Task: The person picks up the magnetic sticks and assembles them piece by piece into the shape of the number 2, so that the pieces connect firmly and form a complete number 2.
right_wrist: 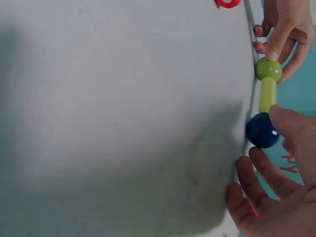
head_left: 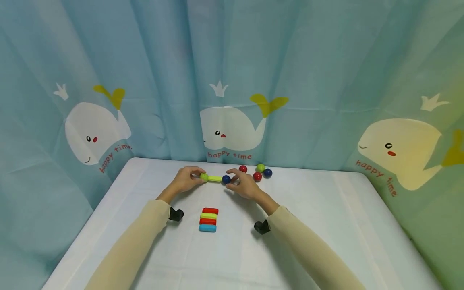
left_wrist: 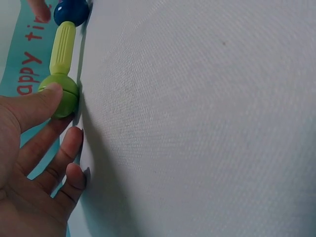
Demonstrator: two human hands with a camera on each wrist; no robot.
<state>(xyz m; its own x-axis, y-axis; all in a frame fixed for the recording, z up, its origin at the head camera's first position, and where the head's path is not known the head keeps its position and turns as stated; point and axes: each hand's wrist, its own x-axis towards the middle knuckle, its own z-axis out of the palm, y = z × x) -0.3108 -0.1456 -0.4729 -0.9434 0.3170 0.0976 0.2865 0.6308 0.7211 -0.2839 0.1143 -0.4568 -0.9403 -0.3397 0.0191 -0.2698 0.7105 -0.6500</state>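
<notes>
A green ball (head_left: 204, 177), a ribbed yellow-green rod (head_left: 215, 179) and a dark blue ball (head_left: 226, 179) are joined in a line, low over the far part of the table. My left hand (head_left: 186, 179) pinches the green ball between thumb and fingers; its other fingers fan out loosely in the left wrist view. At the opposite end my right hand (head_left: 246, 186) holds the blue ball (right_wrist: 262, 131), thumb at the spot where the rod (right_wrist: 268, 94) meets it. The right hand's remaining fingers spread below the ball.
Near the right hand lie two red balls (head_left: 257, 176), another green ball (head_left: 260, 168) and another blue ball (head_left: 268, 173). Closer in, several short rods (head_left: 208, 221) in red, yellow and blue lie side by side. Behind the white table (head_left: 319, 225) hangs a whale-print curtain (head_left: 311, 80).
</notes>
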